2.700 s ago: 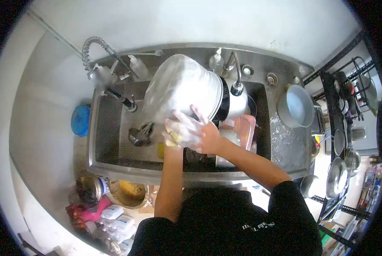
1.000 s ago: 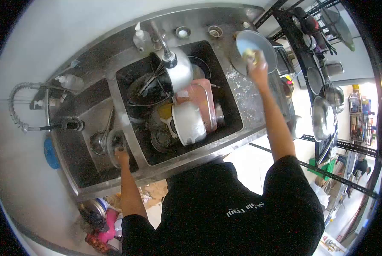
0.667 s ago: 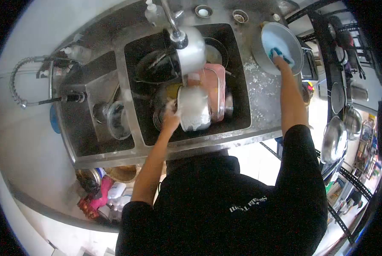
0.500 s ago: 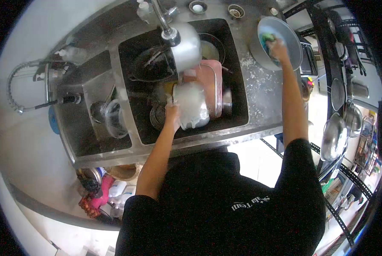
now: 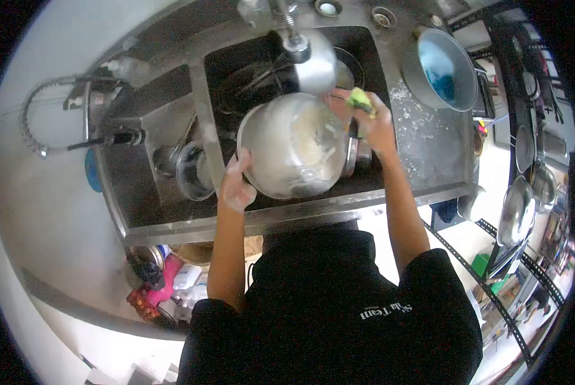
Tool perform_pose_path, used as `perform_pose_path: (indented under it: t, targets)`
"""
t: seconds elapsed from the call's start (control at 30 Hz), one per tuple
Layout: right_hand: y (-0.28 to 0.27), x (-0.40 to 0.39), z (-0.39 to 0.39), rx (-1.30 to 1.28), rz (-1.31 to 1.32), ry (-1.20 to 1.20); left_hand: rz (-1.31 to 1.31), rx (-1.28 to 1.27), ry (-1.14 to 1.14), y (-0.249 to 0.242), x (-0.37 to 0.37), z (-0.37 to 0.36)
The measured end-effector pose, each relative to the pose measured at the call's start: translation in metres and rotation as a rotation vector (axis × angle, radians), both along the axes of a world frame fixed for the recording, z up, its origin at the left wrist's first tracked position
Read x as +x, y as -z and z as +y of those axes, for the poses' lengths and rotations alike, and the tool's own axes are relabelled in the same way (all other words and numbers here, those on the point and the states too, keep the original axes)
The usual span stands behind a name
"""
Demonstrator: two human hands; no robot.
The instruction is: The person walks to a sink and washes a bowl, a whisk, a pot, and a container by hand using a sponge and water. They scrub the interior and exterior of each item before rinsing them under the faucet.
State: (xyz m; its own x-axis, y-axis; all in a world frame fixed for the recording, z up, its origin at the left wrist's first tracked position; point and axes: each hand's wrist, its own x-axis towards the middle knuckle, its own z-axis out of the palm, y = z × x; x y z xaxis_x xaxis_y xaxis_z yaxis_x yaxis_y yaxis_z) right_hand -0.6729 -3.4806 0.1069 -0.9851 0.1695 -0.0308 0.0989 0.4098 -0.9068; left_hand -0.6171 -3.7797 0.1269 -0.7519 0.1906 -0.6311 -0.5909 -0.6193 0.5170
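Pot (image 5: pixel 292 146) now lifted above the sink (image 5: pixel 172 221), left hand (image 5: pixel 236 186) fingers gripping its rim, right hand (image 5: pixel 372 125) fingers clutching sponge (image 5: pixel 359 99).

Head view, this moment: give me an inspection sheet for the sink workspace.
Surface: double stainless steel sink, wet drainboard at right.
Job's things: round soapy metal pot, yellow-green sponge.
Clutter: glass bowl in the left basin, grey basin with blue liquid, dishes under the pot.
Hands: left hand grips the pot rim; right hand holds the sponge.
Cables: coiled spray hose.
Surroundings: metal bowls on a rack.
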Motion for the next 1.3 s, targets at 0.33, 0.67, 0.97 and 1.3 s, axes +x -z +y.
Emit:
perform_pose_path:
  t: [0.33, 0.67, 0.97, 1.3]
  targets:
    - [0.0, 0.008, -0.018, 0.113, -0.109, -0.091, 0.606, -1.266, 0.964, 0.034, 0.029, 0.045]
    - [0.049, 0.03, -0.106, 0.296, 0.152, -0.581, 0.757, -1.237, 1.113, 0.115, 0.074, 0.049]
    - [0.109, 0.063, -0.117, 0.811, -0.124, -0.687, 0.539, -1.645, 1.274, 0.183, 0.028, 0.021]
    - [0.181, 0.04, -0.099, 0.916, 0.101, -0.54, 0.816, -1.385, 1.516, 0.169, 0.017, 0.038]
